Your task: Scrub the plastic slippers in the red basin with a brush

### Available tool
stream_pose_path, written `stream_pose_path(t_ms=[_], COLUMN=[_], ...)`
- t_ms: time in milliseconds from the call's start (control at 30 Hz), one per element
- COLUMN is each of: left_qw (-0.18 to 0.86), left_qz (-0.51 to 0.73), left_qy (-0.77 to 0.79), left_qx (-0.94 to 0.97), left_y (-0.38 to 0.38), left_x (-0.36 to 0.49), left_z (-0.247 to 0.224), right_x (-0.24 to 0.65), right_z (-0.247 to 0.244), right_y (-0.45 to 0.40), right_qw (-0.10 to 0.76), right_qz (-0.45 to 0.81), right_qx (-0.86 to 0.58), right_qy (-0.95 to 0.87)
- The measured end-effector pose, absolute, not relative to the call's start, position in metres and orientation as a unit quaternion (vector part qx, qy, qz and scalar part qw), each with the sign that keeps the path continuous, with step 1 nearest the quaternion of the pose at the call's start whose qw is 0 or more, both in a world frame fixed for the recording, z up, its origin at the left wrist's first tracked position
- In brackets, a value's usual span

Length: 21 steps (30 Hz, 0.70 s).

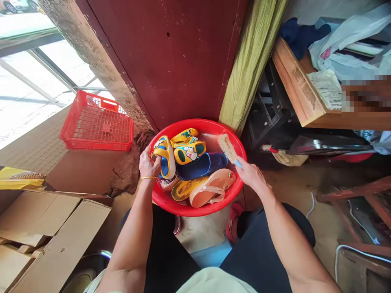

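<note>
My left hand (148,165) is closed on a yellow and blue sandal (166,156), tilted up at the left side of a red basin (201,210). In my right hand (252,175) is a scrub brush (227,147) with pale bristles and a light blue handle, raised over the basin's right side. Yellow clogs (191,151) with cartoon figures lie at the back of the basin. A dark blue slipper (203,166) is in the middle. Nearer to me are a peach flip-flop (210,187) and a yellow sole (186,189). Some water shows at the back.
A red plastic crate (97,144) stands on cardboard at the left, with a brown cloth (125,173) beside it. Cardboard boxes (64,240) lie front left. Behind the basin is a dark red door (171,61); a wooden drawer (301,89) juts out at the right.
</note>
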<state>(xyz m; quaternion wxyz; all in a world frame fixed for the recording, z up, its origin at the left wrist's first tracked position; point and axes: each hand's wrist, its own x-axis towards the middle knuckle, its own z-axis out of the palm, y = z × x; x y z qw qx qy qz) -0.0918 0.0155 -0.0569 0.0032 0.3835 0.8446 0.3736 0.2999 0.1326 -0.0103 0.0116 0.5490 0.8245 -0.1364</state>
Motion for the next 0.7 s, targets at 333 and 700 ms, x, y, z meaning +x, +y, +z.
stream_pose_path(t_ms=[333, 700], left_qw=[0.135, 0.208], left_qz=[0.254, 0.185], left_qy=[0.613, 0.721], left_qx=[0.736, 0.635], left_y=[0.002, 0.045], left_x=[0.033, 0.051], left_z=[-0.077, -0.109], right_x=[0.317, 0.296], right_z=[-0.003, -0.023], right_y=[0.128, 0.123], right_qw=[0.130, 0.060], right_qz=[-0.216, -0.141], right_qx=[0.476, 0.491], right_qy=[0.843, 0.857])
